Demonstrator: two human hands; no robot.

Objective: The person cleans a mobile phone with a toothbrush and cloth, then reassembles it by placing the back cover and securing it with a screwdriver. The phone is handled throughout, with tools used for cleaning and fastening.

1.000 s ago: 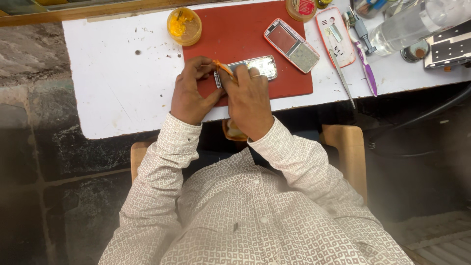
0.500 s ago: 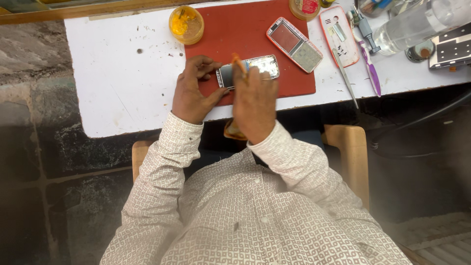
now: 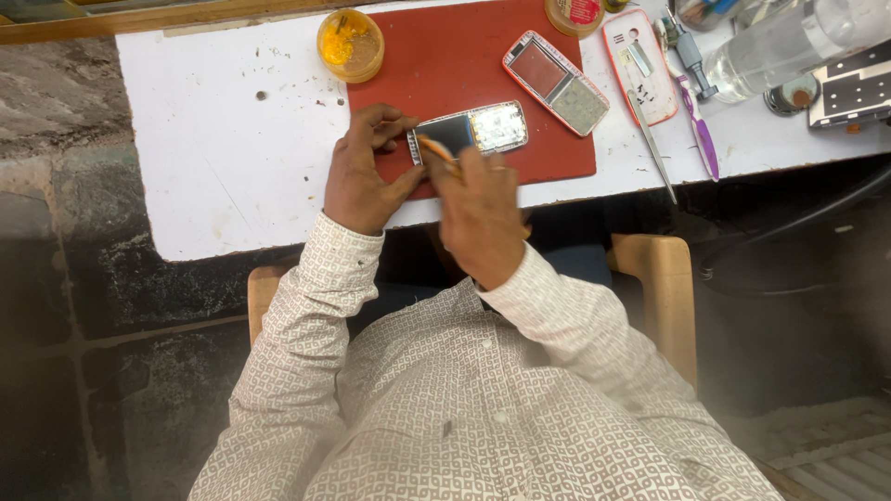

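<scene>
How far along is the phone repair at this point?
Done: a phone housing and a back cover lie set aside. In hand: the left hand steadies the opened phone on the red mat while the right hand works an orange tool on it. Left: reassembly.

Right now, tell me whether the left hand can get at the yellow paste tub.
Probably yes. The left hand steadies the phone on the red mat, and the yellow paste tub sits just beyond it with only bare mat and table between.
</scene>
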